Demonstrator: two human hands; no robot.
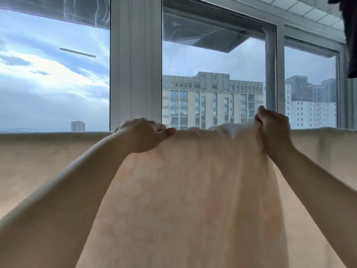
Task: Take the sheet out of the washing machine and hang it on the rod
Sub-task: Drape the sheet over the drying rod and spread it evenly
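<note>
- My left hand [144, 135] grips the top fold of the sheet [193, 190], fingers curled over the far side, thumb pressed along the near side.
- My right hand [272, 128] pinches a bunched bit of that same top edge, fist closed around the cloth, thumb up.
- The sheet is draped over its support, spread from the left edge of the view to the right; the rod itself is hidden under the fold, so I can't see it.
- Between my hands the cloth rises in a small crumpled hump near the right hand; further left and right the top edge runs flat and level.
- A pale peach panel with a faint round pattern hangs down toward me between my forearms.
- Behind the sheet: a window [135, 64] with white frames, cloudy blue sky at left, a grey block of flats [212, 101] in the middle pane, more towers at right.
- A dark garment [350, 35] hangs in the upper right corner, well apart from my hands.
</note>
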